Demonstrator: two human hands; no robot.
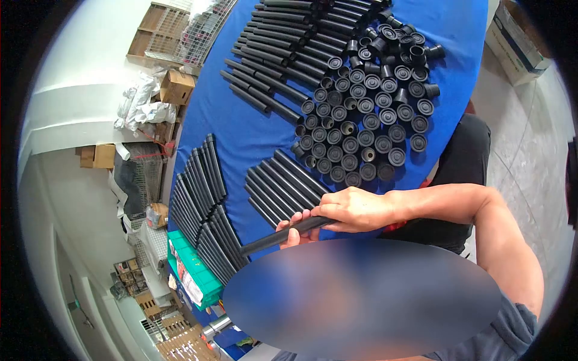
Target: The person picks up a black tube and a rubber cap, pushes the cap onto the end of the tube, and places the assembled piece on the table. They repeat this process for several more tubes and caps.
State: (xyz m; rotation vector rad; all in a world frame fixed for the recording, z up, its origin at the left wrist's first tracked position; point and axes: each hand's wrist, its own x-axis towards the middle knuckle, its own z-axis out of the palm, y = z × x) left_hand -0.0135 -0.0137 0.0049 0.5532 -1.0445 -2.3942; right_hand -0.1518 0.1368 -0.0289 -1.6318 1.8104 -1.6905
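Observation:
In the head view a black plastic tube [271, 241] lies slantwise between my hands. My right hand [355, 209] is closed over its right end, back of the hand up. My left hand [295, 230] holds it from below, with fingers and thumb around the tube; a blurred patch hides that wrist and arm. Just beyond my hands lies a row of black tubes [283, 183] on the blue cloth [241, 129]. Many black round caps [365, 137] are spread beyond them, some on their sides. Whether the held tube has a cap on its right end is hidden.
More black tubes [271, 45] lie in rows at the top, and thinner-looking stacks [205, 198] at left. A green basket [195, 272] stands by the left edge. Cardboard boxes [177, 87] and wire racks [174, 33] are beyond the table. Another box [515, 45] sits upper right.

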